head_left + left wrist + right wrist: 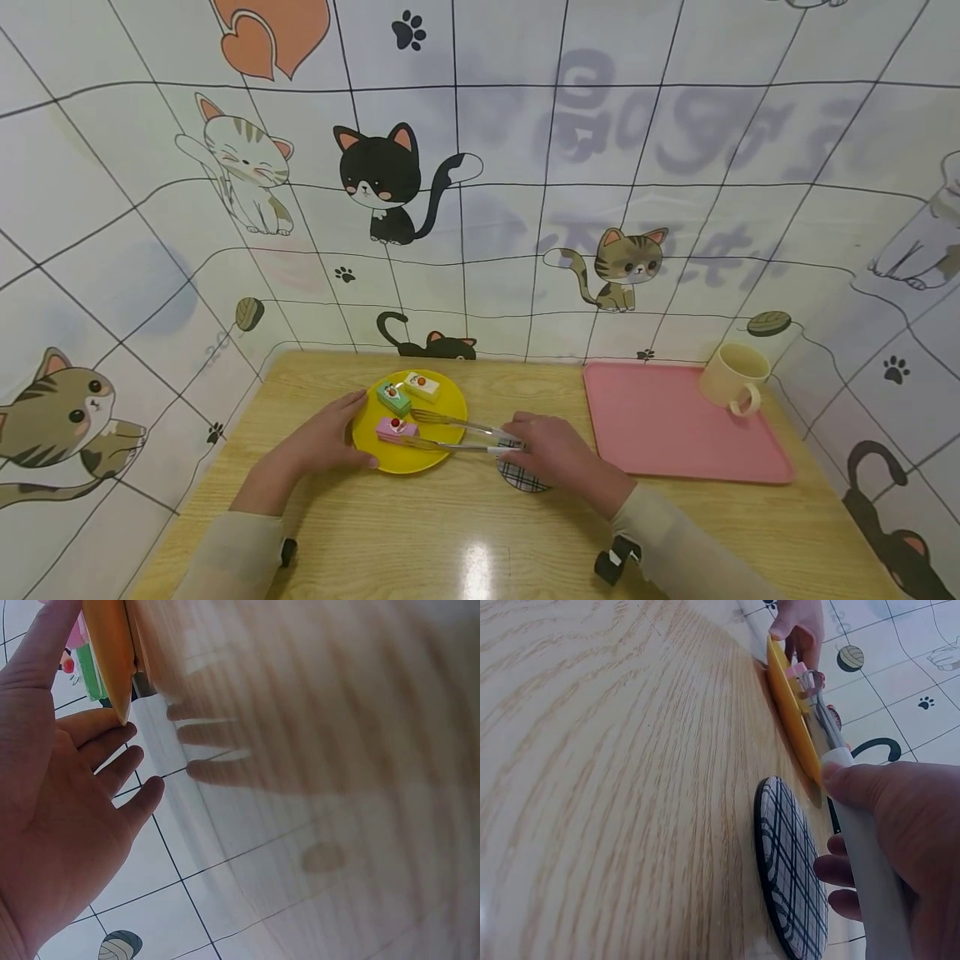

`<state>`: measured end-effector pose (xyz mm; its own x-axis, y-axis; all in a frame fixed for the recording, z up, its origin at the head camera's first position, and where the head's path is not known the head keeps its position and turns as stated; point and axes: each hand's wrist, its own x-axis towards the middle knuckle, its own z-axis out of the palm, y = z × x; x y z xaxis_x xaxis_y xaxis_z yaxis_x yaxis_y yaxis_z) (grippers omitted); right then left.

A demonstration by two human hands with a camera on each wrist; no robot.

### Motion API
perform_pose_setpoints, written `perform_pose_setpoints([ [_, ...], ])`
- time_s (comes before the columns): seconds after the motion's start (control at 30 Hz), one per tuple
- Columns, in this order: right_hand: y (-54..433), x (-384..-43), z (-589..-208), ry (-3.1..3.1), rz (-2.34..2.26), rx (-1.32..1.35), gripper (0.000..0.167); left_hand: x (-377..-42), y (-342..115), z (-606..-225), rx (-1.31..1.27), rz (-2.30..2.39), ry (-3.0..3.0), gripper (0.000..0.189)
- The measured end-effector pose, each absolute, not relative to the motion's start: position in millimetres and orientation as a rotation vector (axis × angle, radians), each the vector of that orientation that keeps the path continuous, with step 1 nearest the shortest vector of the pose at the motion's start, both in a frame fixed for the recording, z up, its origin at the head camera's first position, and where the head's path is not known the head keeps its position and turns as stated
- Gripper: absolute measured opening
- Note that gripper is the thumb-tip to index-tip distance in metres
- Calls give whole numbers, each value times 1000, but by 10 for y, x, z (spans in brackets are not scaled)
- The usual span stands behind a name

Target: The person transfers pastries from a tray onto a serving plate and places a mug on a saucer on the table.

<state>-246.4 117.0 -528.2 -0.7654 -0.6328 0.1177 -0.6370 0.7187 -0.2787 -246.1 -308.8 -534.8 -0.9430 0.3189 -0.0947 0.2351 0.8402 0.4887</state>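
On the wooden desk (420, 533), the yellow plate (453, 402) is sitting left of the right hand, probably light, stiff and slightly slippery; its rim seems the best hold. The left grip (318, 437) is touching that rim with fingers extended. The right grip (922, 832) is holding the white-handled metal utensil (871, 870), likely rigid and best held mid-handle, its ends reaching over the plate. Pink (388, 432), green (393, 399) and white cakes (422, 385) are lying there, apparently light, their toppings perhaps delicate; low sides would suit pinching.

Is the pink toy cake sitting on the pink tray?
No, the pink toy cake is on the yellow plate, along with a green toy cake.
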Motion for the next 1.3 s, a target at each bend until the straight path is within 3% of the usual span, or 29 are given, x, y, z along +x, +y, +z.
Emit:
perform_pose_setpoints([
  [0.73,1263,-2438,-5302,-2914,543,993,45,-2454,-3076,-5332,420,713,2844,126],
  [1.3,1687,-2227,-5276,-2908,641,800,54,-2455,-3065,-5322,415,708,2837,126],
])
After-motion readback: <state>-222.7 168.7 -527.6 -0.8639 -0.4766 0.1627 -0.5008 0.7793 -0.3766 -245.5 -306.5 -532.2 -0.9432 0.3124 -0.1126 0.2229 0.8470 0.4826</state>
